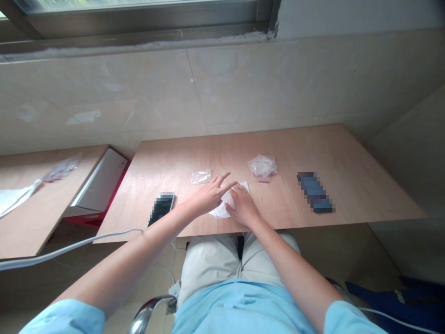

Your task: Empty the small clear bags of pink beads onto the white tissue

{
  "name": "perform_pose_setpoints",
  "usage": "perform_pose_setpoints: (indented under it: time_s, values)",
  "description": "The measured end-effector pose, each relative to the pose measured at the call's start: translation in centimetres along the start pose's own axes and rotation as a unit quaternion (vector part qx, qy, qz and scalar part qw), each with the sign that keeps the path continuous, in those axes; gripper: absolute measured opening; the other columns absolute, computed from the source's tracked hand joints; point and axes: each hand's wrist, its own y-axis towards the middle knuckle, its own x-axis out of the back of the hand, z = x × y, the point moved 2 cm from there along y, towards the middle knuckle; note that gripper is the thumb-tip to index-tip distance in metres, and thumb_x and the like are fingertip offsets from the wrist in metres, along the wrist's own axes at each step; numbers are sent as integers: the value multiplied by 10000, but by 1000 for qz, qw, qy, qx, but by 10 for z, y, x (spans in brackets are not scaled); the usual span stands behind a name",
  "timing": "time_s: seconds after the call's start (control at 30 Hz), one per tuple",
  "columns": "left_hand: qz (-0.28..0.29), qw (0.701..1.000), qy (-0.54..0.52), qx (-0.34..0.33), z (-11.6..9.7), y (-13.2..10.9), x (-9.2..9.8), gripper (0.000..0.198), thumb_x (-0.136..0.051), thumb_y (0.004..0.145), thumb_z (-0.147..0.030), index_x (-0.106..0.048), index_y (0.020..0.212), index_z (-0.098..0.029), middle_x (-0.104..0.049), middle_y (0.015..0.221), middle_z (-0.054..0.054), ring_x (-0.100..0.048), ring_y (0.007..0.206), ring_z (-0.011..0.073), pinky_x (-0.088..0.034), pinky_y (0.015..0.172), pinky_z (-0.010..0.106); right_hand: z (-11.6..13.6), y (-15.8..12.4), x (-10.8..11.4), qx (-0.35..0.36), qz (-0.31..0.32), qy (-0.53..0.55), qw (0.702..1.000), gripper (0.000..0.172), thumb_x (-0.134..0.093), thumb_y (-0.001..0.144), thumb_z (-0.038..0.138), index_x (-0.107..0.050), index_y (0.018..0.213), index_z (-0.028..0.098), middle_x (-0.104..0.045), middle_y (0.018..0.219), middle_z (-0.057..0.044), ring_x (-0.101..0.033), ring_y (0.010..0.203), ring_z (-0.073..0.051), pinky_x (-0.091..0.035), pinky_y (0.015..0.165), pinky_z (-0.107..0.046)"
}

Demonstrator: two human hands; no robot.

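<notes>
A crumpled white sheet (219, 212), perhaps paper or tissue, lies on the wooden table near its front edge. My right hand (242, 205) rests on the sheet's right part, fingers stretched forward and covering much of it. Just above the sheet is my left hand (208, 195), its fingers spread and pointing right, with the tips close to or touching those of my right hand. Neither hand visibly grips anything. Behind my left hand lies a small clear plastic bag (201, 176). Farther right is a pile of clear plastic bags (263, 167) with reddish edges.
A phone (163, 206) lies left of my left forearm. A dark, blurred-out oblong (316, 192) lies at right. A second table (21, 236), with a plastic bag and white sheets, stands at left. A pale cable (79, 243) crosses the gap between the tables.
</notes>
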Motion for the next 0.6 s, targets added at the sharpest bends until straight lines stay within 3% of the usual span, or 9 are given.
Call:
perform_pose_setpoints:
  time_s: [0.27,0.43,0.6]
  values:
    - [15,998,-62,9,2,-3,0,867,-571,863,-20,-192,1587,-310,-180,1665,173,-432,1419,307,-519,990,399,-1,1,1,2,4,15,1000,728,-660,886,544,-444,1477,177,-407,1546,-183,-289,1487,-350,-230,1220,-563]
    - [4,994,-110,21,4,-7,-3,875,-570,870,-25,-179,1594,-325,-176,1668,173,-491,1377,288,-541,966,383,0,1,4,6,4,18,1000,717,-666,891,538,-444,1485,203,-381,1571,-165,-260,1502,-340,-229,1219,-565]
    - [20,990,-135,31,5,-10,-3,914,-579,850,-6,-151,1597,-316,-153,1675,176,-478,1395,272,-538,972,355,2,0,5,9,-4,15,1000,589,-638,921,475,-506,1429,208,-365,1589,-144,-241,1515,-324,-222,1227,-556]
